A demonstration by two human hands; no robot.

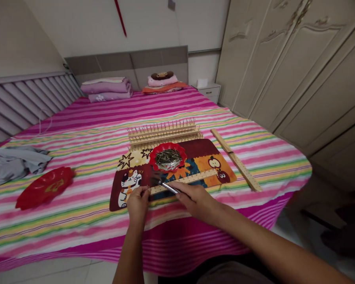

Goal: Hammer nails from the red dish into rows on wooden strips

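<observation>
My right hand point(197, 199) is wrapped round the metal handle of a hammer point(169, 187). Its head is smeared by motion above the left end of a wooden strip point(195, 177) that has a row of nails along it. Beside that end my left hand point(139, 199) is closed in a pinch at the strip; whether a nail is between the fingers is too small to tell. Just beyond the strip, a red scalloped dish point(153, 158) holds many loose nails point(168, 159). Strip and dish lie on a patterned mat point(192, 149) with a cat and apples.
Behind the mat lie wooden strips bristling with nails point(165, 134). More wooden strips point(236, 159) lie at the right. A red tray point(45, 187) and grey cloth point(17, 161) are on the left. Everything rests on a striped bedsheet point(85, 205), with folded bedding point(108, 88) at the back.
</observation>
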